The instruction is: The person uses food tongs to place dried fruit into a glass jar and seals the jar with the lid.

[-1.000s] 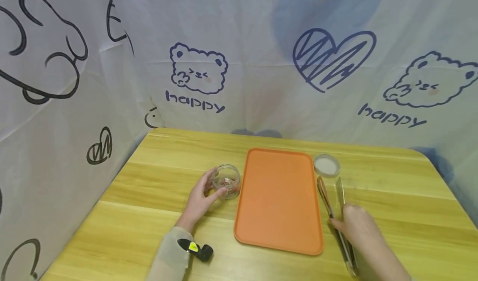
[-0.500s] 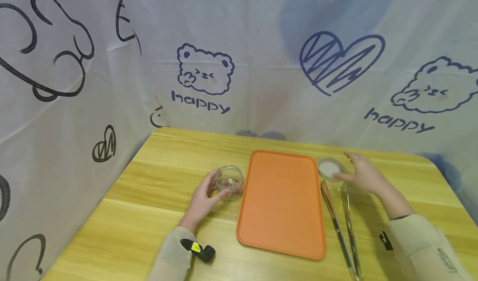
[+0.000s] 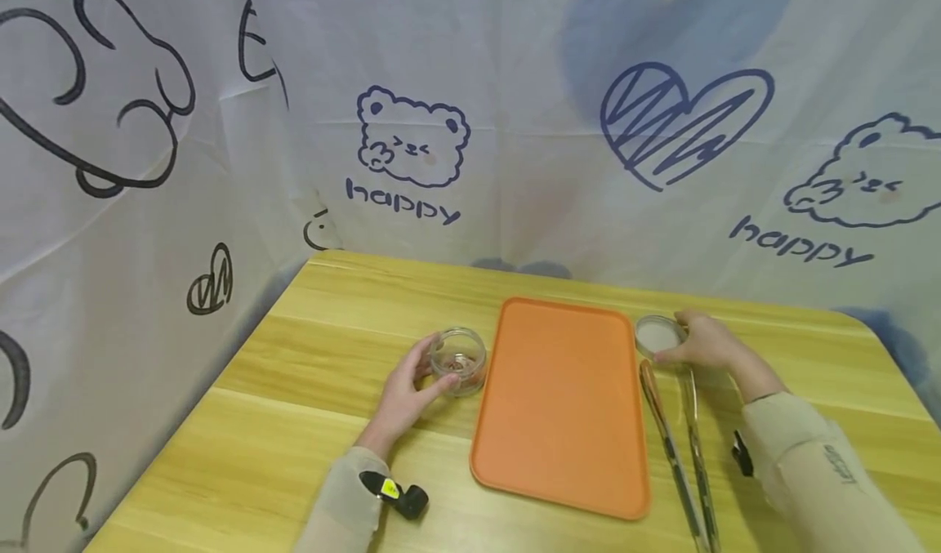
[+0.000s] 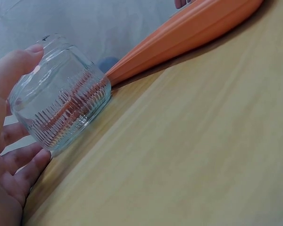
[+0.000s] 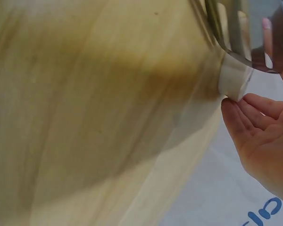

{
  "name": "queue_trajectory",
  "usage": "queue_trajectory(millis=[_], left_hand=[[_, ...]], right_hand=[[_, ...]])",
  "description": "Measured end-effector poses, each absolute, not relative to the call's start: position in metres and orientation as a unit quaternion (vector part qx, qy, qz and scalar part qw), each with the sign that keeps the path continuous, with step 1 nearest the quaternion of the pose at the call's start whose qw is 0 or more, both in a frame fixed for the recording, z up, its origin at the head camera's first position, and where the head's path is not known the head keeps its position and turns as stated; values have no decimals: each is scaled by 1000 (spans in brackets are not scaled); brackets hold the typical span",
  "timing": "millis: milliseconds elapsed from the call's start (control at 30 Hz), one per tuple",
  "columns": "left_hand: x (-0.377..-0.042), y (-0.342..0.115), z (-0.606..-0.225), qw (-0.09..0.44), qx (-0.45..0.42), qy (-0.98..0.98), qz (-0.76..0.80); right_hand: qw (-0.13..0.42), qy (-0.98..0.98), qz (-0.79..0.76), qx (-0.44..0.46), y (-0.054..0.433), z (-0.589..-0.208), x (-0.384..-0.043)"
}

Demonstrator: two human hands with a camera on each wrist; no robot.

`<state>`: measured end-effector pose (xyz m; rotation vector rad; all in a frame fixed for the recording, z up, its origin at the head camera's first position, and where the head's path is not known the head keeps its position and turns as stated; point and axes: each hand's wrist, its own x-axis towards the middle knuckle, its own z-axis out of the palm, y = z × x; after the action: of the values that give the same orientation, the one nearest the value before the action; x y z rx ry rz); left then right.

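My left hand [image 3: 403, 394] holds a clear glass jar [image 3: 459, 363] on the table, thumb on the near side and fingers round the far side. In the left wrist view the ribbed jar [image 4: 61, 94] has no lid, and reddish-brown pieces [image 4: 73, 109] lie in its bottom. My right hand [image 3: 707, 342] grips a round, shallow lid [image 3: 658, 336] by its edge, behind the tray's right side. The right wrist view has my fingertips at the rim of the lid [image 5: 233, 77]. Metal tongs [image 3: 697, 447] lie just in front of that hand.
An orange tray [image 3: 562, 406] lies between the hands, close beside the jar. The slotted head of the tongs [image 5: 245, 35] shows large in the right wrist view. A printed cloth [image 3: 529, 161] hangs behind the wooden table [image 3: 353, 300].
My right hand has let go of the tongs, moved up and away to the lid, and closed its fingers on the lid's edge. My left hand has stayed on the jar.
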<state>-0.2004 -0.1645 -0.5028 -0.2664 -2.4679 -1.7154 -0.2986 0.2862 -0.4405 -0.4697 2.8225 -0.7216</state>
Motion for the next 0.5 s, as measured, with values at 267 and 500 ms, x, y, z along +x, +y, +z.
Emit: queue_trajectory(millis=[267,500], left_hand=[[-202,-161,-502,57,-72,-820,-565],[-204,-156,-502,43,-49,-841,-537]], right_hand=[[79,952,-258,-147,288,-449,-300],[25,953,-263,-150,283,-441,-293]])
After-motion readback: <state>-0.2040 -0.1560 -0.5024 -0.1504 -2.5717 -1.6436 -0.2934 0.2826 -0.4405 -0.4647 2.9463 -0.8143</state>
